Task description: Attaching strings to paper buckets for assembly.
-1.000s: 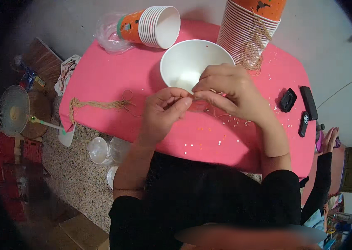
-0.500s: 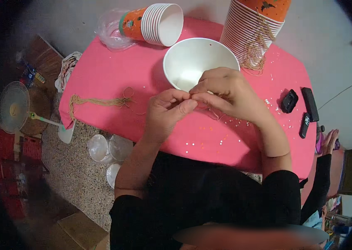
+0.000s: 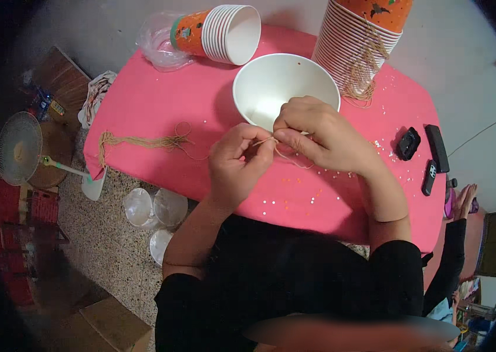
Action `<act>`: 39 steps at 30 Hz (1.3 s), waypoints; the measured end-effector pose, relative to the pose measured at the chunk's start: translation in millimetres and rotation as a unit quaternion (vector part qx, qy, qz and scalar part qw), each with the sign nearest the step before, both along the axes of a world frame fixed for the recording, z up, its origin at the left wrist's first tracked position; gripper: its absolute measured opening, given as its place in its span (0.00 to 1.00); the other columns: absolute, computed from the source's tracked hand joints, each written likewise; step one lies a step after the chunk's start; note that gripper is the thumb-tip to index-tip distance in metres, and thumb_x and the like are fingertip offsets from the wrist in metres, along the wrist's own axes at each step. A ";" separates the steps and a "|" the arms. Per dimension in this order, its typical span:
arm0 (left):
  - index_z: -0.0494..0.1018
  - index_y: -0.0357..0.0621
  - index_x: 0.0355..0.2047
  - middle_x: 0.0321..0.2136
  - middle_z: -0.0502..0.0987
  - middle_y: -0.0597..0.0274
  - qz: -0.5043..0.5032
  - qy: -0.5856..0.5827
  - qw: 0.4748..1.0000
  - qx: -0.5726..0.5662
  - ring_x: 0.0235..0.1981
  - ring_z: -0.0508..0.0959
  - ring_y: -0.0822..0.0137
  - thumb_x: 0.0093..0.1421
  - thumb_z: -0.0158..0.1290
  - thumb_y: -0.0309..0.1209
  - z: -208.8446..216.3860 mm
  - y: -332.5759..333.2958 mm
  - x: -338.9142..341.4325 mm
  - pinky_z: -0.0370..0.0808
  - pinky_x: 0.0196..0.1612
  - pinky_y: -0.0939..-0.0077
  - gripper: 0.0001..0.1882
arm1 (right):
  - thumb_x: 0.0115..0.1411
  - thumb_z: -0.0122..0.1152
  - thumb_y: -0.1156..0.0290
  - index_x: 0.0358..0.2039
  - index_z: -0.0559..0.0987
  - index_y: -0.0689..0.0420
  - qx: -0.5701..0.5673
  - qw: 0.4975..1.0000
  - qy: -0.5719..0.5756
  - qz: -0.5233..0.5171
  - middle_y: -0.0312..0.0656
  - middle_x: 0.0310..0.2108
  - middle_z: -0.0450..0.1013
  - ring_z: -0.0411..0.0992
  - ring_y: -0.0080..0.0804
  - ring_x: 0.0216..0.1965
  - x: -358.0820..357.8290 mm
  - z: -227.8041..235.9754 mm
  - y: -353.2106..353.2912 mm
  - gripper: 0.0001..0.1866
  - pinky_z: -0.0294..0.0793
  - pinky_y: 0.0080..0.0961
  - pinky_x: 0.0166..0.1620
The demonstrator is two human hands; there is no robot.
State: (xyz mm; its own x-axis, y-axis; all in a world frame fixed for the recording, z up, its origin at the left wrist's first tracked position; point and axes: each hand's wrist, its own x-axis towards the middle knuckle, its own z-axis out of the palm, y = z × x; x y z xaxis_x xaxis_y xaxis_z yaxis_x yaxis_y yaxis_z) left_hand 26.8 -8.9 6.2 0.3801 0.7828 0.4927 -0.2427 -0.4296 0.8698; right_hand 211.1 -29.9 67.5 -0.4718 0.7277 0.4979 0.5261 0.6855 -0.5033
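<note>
- L hand [image 3: 235,164] grip: fingertips pinched on string [image 3: 285,156], ctr of frame
- R hand [image 3: 327,138] grip: pinching same string
- White tub [image 3: 260,88] upper ctr, partly behind R hand
- Twine bundle [image 3: 145,142] mid-L, on pink surface [image 3: 160,108]

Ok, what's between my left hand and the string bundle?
In the head view, pink tablecloth crossed by a thin strand running from the string bundle toward your left hand; a small white speck lies farther back.

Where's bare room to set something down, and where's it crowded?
Mostly bare: pink cloth between the sideways cup stack, white bowl and tan strings. Crowded: before the bowl, where left hand and right hand hold thread; at right, tall cup stack, white bits, black dish.
</note>
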 end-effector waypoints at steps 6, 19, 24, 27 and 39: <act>0.71 0.39 0.31 0.23 0.72 0.72 0.035 -0.010 0.999 0.022 0.23 0.69 0.84 0.57 0.53 0.16 -1.9 -0.7 2.4 0.66 0.25 0.89 0.05 | 0.57 0.56 0.72 0.26 0.72 0.62 -0.015 1.000 0.001 0.006 0.45 0.22 0.67 0.66 0.43 0.28 0.9 0.6 -0.6 0.07 0.66 0.35 0.37; 0.68 0.41 0.30 0.18 0.63 0.75 -0.129 -0.098 0.961 -0.222 0.17 0.59 0.85 0.61 0.47 0.24 5.5 9.5 -5.6 0.56 0.19 0.88 0.03 | 0.50 0.63 0.77 0.28 0.74 0.57 0.045 0.998 0.031 -0.018 0.37 0.30 0.72 0.70 0.35 0.35 -8.7 -3.7 -1.6 0.06 0.65 0.30 0.44; 0.68 0.42 0.29 0.17 0.61 0.75 -0.215 -0.146 0.908 -0.329 0.15 0.57 0.83 0.61 0.46 0.26 5.8 12.2 -9.2 0.53 0.18 0.87 0.03 | 0.49 0.62 0.79 0.29 0.74 0.57 0.041 0.998 0.047 -0.008 0.37 0.29 0.72 0.71 0.35 0.35 -9.4 -7.7 0.0 0.07 0.65 0.30 0.45; 0.69 0.42 0.30 0.17 0.62 0.74 -0.221 -0.172 0.893 -0.352 0.15 0.58 0.83 0.61 0.47 0.26 5.4 12.7 -7.9 0.53 0.18 0.88 0.03 | 0.49 0.64 0.79 0.29 0.75 0.57 0.054 0.997 0.052 -0.004 0.36 0.29 0.73 0.71 0.35 0.35 -8.7 -7.0 -0.3 0.08 0.65 0.30 0.45; 0.71 0.41 0.34 0.20 0.67 0.73 -0.179 -0.147 0.934 -0.273 0.16 0.60 0.83 0.61 0.49 0.24 -0.4 11.7 -6.7 0.57 0.19 0.87 0.02 | 0.49 0.63 0.76 0.29 0.74 0.57 0.157 0.987 0.040 -0.015 0.41 0.24 0.70 0.69 0.41 0.30 -5.2 -9.7 7.0 0.08 0.68 0.36 0.38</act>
